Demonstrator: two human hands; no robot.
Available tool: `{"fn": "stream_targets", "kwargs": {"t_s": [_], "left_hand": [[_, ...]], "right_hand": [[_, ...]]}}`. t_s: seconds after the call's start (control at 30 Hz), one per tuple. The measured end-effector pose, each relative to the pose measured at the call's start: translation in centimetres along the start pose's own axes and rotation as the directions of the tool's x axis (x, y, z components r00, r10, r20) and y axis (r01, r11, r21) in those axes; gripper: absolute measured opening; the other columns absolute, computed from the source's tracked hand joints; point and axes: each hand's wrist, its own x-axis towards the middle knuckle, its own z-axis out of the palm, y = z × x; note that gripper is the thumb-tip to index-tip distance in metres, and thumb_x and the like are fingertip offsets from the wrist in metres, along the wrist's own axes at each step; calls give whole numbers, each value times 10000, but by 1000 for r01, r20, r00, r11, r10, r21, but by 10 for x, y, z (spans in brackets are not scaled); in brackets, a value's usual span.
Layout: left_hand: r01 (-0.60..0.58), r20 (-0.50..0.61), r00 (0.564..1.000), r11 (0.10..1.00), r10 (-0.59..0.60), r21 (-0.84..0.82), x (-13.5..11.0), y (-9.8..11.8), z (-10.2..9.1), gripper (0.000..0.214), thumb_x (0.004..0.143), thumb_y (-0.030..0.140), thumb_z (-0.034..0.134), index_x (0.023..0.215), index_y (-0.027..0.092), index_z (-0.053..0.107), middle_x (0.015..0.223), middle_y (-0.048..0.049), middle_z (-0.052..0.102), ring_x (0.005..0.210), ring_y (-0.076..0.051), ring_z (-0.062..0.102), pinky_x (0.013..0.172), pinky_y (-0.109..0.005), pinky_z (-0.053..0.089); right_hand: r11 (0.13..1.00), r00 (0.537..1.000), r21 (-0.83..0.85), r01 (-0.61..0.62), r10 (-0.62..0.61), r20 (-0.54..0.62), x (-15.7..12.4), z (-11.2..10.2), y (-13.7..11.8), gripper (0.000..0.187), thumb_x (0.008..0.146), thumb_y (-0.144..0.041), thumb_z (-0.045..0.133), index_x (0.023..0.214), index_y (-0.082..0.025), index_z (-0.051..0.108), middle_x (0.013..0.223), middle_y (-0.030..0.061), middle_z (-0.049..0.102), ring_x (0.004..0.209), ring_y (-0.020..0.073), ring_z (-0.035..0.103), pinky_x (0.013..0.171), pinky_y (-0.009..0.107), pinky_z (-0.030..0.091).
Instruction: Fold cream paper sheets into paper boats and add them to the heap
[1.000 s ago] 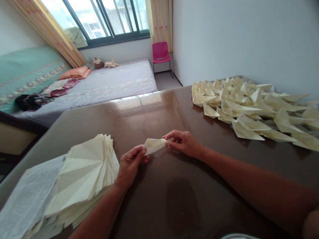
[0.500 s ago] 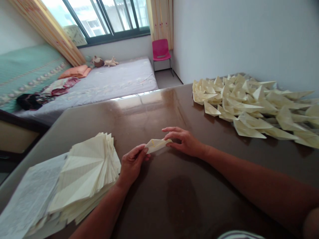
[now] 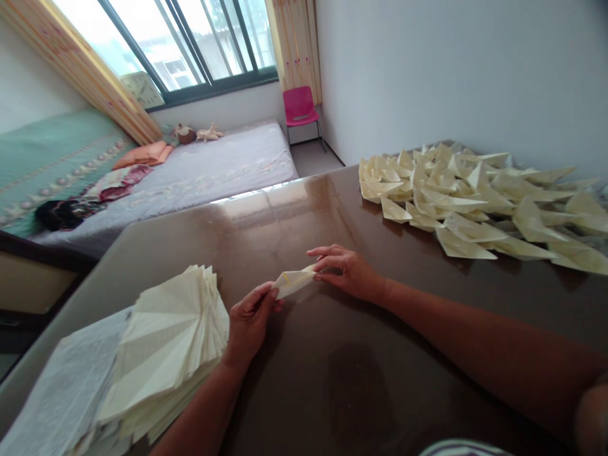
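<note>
A small folded piece of cream paper (image 3: 293,282) with a short yellow mark is held between both hands, just above the table. My left hand (image 3: 251,315) pinches its left end between thumb and fingers. At its right end, my right hand (image 3: 346,273) grips the tip with thumb and index finger, other fingers stretched out to the left. Beside my left forearm lies a stack of creased cream paper sheets (image 3: 161,342). Many folded paper boats (image 3: 465,196) are heaped at the table's far right.
The brown glossy table (image 3: 304,380) fills the foreground. Grey-white printed paper (image 3: 61,386) lies partly under the stack at left. Beyond the table stand a bed (image 3: 228,155) and a pink chair (image 3: 300,106). A white wall (image 3: 456,69) rises behind the boats.
The view has tilted up and shifted slightly right. Both hands keep hold of the folded paper, which has turned a little between the fingers.
</note>
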Motion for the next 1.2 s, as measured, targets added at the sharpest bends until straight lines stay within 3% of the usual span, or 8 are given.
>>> {"fn": "stream_targets", "kwargs": {"t_s": [0.17, 0.4, 0.63, 0.77, 0.9, 1.0, 1.1, 1.2], "left_hand": [[-7, -7, 1000, 1000, 7, 16, 0, 2, 1, 339, 756, 393, 705, 1004, 162, 703, 716, -8, 732, 616, -154, 683, 638, -238, 576], [-38, -26, 999, 999, 39, 38, -1, 1, 2, 314, 760, 400, 694, 982, 178, 712, 763, -16, 742, 636, -163, 693, 649, -249, 580], [-85, -75, 993, 995, 88, 45, -3, 2, 1, 282, 772, 381, 687, 974, 188, 715, 796, -13, 745, 666, -164, 694, 687, -262, 579], [-77, -71, 994, 997, 78, 21, -2, 2, 2, 286, 773, 381, 684, 982, 189, 715, 780, -9, 742, 663, -165, 689, 689, -263, 572], [-53, 2, 999, 998, 53, 46, -1, 4, 1, 278, 778, 379, 675, 978, 190, 715, 782, -2, 736, 669, -156, 677, 681, -237, 550], [-62, 63, 996, 993, 56, 105, 1, 5, 1, 258, 783, 381, 666, 936, 181, 723, 824, -14, 730, 725, -160, 665, 683, -220, 528], [-168, 84, 985, 961, 153, 220, 2, 5, 2, 240, 816, 374, 629, 943, 190, 716, 883, -35, 707, 773, -164, 645, 686, -232, 525], [-388, 102, 918, 822, 382, 417, 1, 7, 5, 319, 830, 343, 618, 1121, 217, 653, 1106, -67, 655, 1041, -223, 576, 901, -347, 498]], "right_hand": [[945, 989, 292, -149, 138, 58, 0, 4, -2, 144, 828, -324, 643, 844, -197, 709, 1172, 79, 657, 1037, 198, 615, 886, 344, 479], [721, 934, 606, -335, 337, 116, 2, 10, -4, 269, 707, -397, 746, 820, -158, 696, 1059, 86, 695, 973, 200, 637, 847, 326, 490], [839, 967, 482, -252, 242, 84, 1, 7, -4, 240, 768, -358, 691, 954, -207, 700, 1222, 65, 615, 940, 162, 608, 736, 274, 506], [787, 948, 538, -302, 306, 84, 3, 4, -6, 566, 683, -313, 771, 1194, -260, 535, 1140, 44, 653, 856, 132, 599, 720, 265, 511], [670, 902, 607, -427, 363, 234, 4, 3, -2, 431, 671, -348, 778, 1016, -174, 587, 869, 28, 696, 727, 124, 617, 652, 248, 500], [729, 896, 524, -441, 386, 218, 3, 3, 1, 334, 712, -394, 737, 911, -143, 643, 773, 26, 688, 650, 110, 596, 585, 223, 467], [786, 899, 438, -437, 394, 191, 1, 3, 1, 326, 720, -418, 719, 890, -144, 674, 734, 21, 688, 626, 117, 590, 552, 222, 451], [822, 898, 362, -440, 394, 197, -2, 6, -5, 281, 727, -395, 705, 861, -149, 687, 719, 18, 696, 634, 130, 600, 567, 230, 451]]}}
